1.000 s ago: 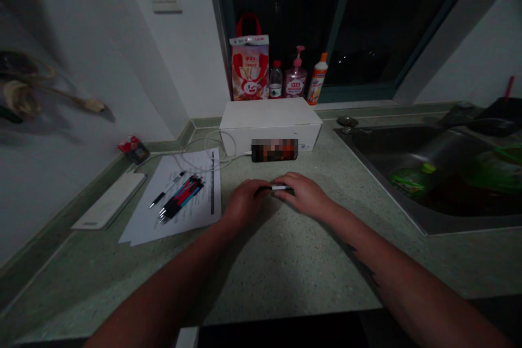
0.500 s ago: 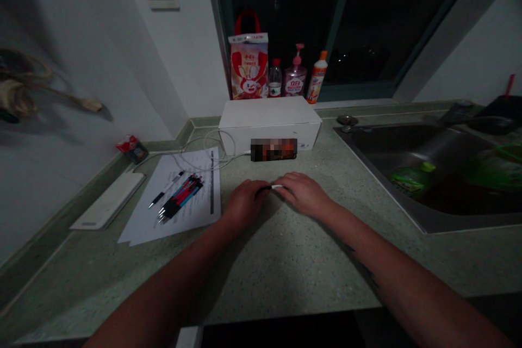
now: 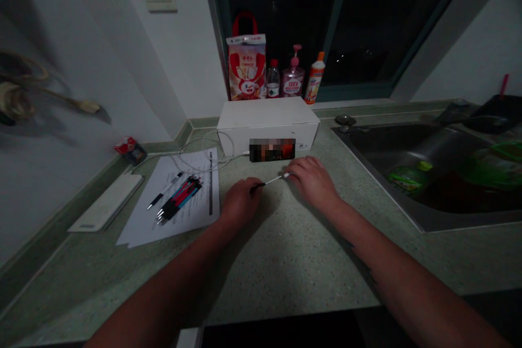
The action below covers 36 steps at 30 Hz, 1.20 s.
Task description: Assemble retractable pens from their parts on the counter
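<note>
A slim pen is held roughly level between the hands, over the bench and just near of a white box. It is thin and pale along the shaft, with a dark end on the left; fine detail is lost to the dim light. It is judged light, stiff and smooth, and easily slipped or snapped if thin, so a fingertip pinch at the dark end is best. The dark end is pinched in the left hand, its fingers nearly closed. The white tip is reached by the right hand, fingers narrow, but whether it is gripped cannot be told.

To the left, a bundle of pens and a loose pen lie on a printed paper sheet, crossed at its far edge by a white cable. A pale board lies further left. A blurred label is stuck on the box front. Far off, bottles stand on the window sill beside a red-handled bag. To the right is a steel sink, with a green bottle inside.
</note>
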### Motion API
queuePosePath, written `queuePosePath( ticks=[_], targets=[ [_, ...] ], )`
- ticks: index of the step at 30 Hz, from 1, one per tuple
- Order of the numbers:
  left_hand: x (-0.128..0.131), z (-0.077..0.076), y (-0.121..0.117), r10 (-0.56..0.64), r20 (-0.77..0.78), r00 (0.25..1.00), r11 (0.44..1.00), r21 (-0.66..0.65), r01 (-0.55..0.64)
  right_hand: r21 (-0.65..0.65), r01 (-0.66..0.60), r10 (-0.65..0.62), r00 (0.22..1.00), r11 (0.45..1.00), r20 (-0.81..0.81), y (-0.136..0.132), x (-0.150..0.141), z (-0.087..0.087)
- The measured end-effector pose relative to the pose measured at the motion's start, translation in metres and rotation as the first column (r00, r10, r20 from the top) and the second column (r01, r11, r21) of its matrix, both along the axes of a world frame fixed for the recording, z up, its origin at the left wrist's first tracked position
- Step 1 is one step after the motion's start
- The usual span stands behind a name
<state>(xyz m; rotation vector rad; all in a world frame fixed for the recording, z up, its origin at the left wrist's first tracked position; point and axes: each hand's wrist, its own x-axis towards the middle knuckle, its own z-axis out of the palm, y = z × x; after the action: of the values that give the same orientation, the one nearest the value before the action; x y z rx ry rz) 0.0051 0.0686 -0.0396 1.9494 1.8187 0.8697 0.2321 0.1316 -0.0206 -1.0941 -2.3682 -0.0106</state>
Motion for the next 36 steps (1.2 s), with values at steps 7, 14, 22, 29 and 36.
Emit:
queuePosePath(
  ticks=[7, 14, 22, 29, 36],
  targets=[
    [0.003, 0.005, -0.003, 0.002, -0.051, 0.999, 0.997, 0.082, 0.003, -0.155, 0.204, -0.236, 0.942, 0.967, -0.237, 0.01, 0.005, -0.01],
    [0.018, 0.004, -0.015, -0.134, -0.11, 0.985, 0.99, 0.037, 0.138, -0.085, -0.073, 0.055, 0.98, 0.994, -0.191, -0.001, -0.009, -0.012],
    [0.021, 0.009, -0.008, -0.038, 0.571, 0.82, 0.979, -0.144, 0.146, 0.099, -0.229, 0.23, 0.973, 0.968, -0.002, -0.018, -0.02, 0.004],
    [0.018, 0.007, -0.004, 0.008, 0.68, 0.733, 0.972, -0.178, 0.155, 0.166, -0.247, 0.24, 0.969, 0.955, 0.062, -0.017, -0.022, 0.004],
    [0.014, 0.0, 0.004, 0.108, 0.621, 0.776, 0.98, -0.197, 0.021, 0.005, -0.179, 0.179, 0.982, 0.984, -0.068, -0.014, -0.023, -0.002]
  ],
)
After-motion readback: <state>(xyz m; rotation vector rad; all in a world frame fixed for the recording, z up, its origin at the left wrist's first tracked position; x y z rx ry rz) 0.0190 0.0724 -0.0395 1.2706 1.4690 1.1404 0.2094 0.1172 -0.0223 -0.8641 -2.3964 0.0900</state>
